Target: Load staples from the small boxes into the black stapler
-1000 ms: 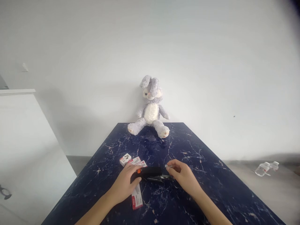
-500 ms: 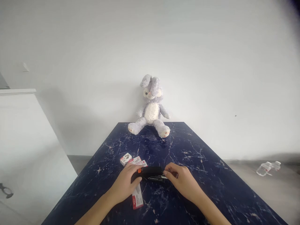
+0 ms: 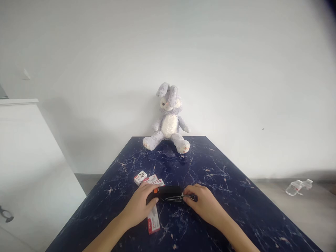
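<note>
A black stapler [image 3: 170,191] with an orange patch lies sideways over the dark table, its slim metal parts showing along the near side. My left hand [image 3: 141,203] is closed around its left end, thumb in front and fingers behind. At the right end, my right hand [image 3: 199,197] pinches a slim light piece that reaches toward the stapler; a small dark part [image 3: 193,197] shows between thumb and fingers. Whether this piece is joined to the stapler is hidden. A red and white box [image 3: 153,222] lies partly under the stapler and left hand.
Behind my left hand lie a small white and red box [image 3: 140,177] and other flat red and white packs [image 3: 151,179]. A plush rabbit [image 3: 170,122] sits at the far edge of the blue marbled table [image 3: 210,168]. Clear plastic bottles [image 3: 294,188] lie on the floor at right.
The fingers of my right hand have shifted slightly at the stapler's right end, and the small dark part between them shows more. My left hand keeps its hold.
</note>
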A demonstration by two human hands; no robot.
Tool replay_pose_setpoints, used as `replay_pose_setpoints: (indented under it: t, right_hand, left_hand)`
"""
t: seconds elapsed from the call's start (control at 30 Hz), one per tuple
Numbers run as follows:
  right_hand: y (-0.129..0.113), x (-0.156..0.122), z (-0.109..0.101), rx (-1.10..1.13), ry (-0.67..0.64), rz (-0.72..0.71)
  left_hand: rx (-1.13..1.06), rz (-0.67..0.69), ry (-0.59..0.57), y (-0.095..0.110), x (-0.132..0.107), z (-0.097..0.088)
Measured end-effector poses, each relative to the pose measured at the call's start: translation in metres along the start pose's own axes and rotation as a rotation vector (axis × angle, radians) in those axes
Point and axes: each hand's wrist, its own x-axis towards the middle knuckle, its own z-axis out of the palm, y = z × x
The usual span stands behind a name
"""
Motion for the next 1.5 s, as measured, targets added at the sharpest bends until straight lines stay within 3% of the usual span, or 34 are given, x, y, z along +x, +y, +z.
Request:
replay_pose_setpoints:
  t: [0.6,1.5]
  right_hand:
    - [-0.0035,-0.0005,-0.0089,0.045,-0.114,-0.013]
    - [-0.0002,0.0004,-0.0071,0.139,-0.137,0.027]
  left_hand:
    - [0.022,-0.025,-0.042,-0.0034,0.0014,-0.0002]
    - [0.039,-0.030,-0.061,-0.0018,0.0007,-0.0008]
